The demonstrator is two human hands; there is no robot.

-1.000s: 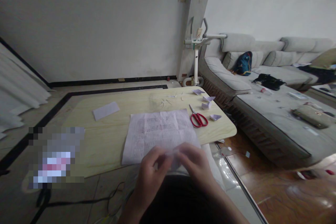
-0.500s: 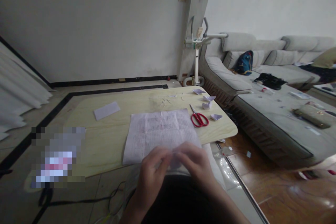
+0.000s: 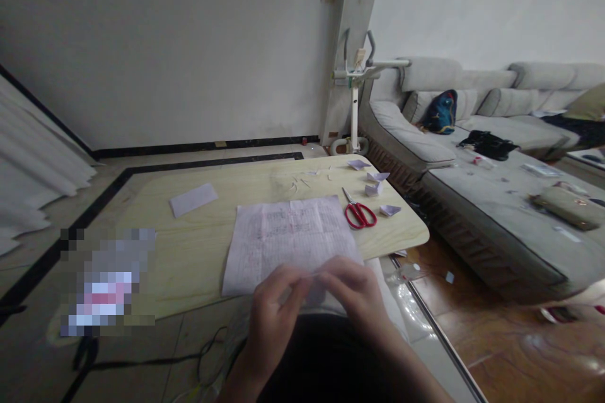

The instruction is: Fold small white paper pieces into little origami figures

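Observation:
My left hand (image 3: 278,296) and my right hand (image 3: 347,286) meet close to my body, fingertips pinched together. Between them shows a sliver of white paper (image 3: 314,274), mostly hidden by the fingers. Just beyond the hands a large creased sheet of printed paper (image 3: 288,236) lies spread on the wooden table (image 3: 198,258). Right of the sheet rest red-handled scissors (image 3: 360,215), blades pointing away from me. Several small folded paper pieces (image 3: 390,210) stand along the table's right side. Thin paper scraps (image 3: 302,182) lie scattered past the sheet.
A folded white paper (image 3: 193,199) lies on the table's left part, with a blurred-out lit object (image 3: 106,289) at the near left corner. To the right stands a grey sofa (image 3: 491,227) with bags on it. Exercise equipment (image 3: 354,107) stands behind the table.
My fingertips have shifted slightly, and the paper sliver between them shows more clearly. Everything on the table stays in place.

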